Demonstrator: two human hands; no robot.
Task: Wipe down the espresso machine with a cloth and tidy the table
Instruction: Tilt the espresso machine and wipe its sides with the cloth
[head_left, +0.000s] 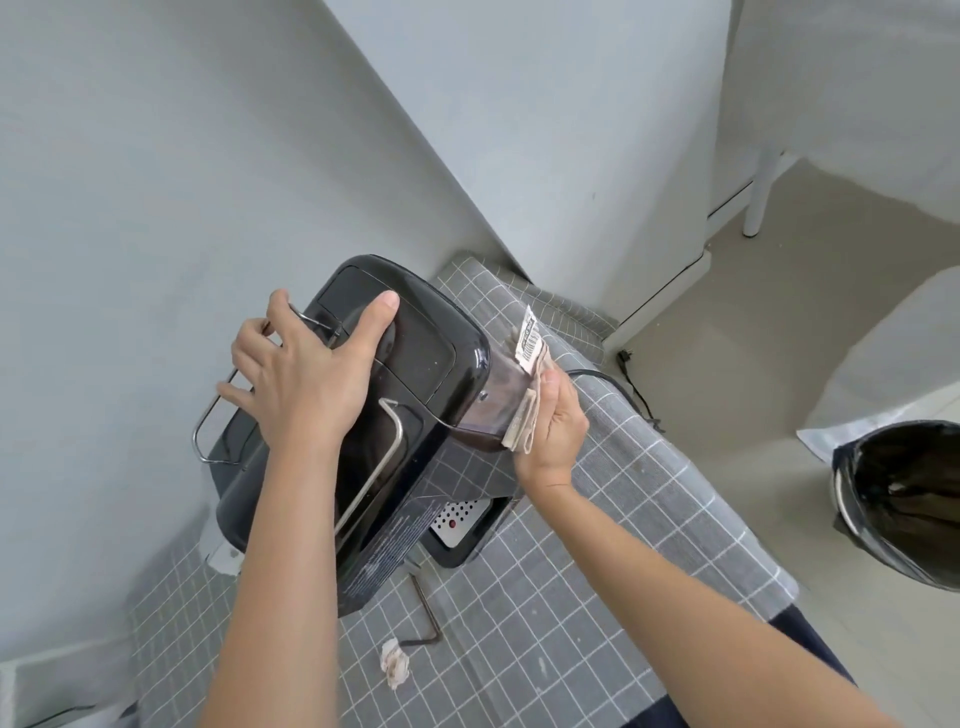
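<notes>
- The surface (597, 551), draped in a grey checked covering, ran from 7 o'clock up toward 1 o'clock, with a pale wall behind it and a lined bin (904, 499) standing on the floor out at 3 o'clock.
- The espresso machine (415, 358), black and glossy, stood at the centre of the view, its long axis running from about 7 o'clock to 1 o'clock, the perforated drip tray (460, 522) showing beneath it at the near end.
- The left hand (306, 379) lay flat on top of the machine, fingers (249, 353) spread wide over the wire rail (208, 421) at 9 o'clock and thumb reaching toward 12 o'clock, apparently steadying the body and gripping nothing.
- The right hand (553, 426) was pressed to the machine's side at 3 o'clock, its fingers closed narrowly on a folded beige cloth (524, 415) held between palm and the dark side panel.
- The cloth's folds ran lengthwise along that panel, a printed label (529, 335) sticking up at its far end; the stroke ahead probably ran along the same 7-to-1 line, and the right hand was plainly the one placed to make it.
- A bent metal key (428, 618) lay on the surface at 6 o'clock, just beyond a crumpled scrap of paper (395, 667), both apparently left for the tidying.
</notes>
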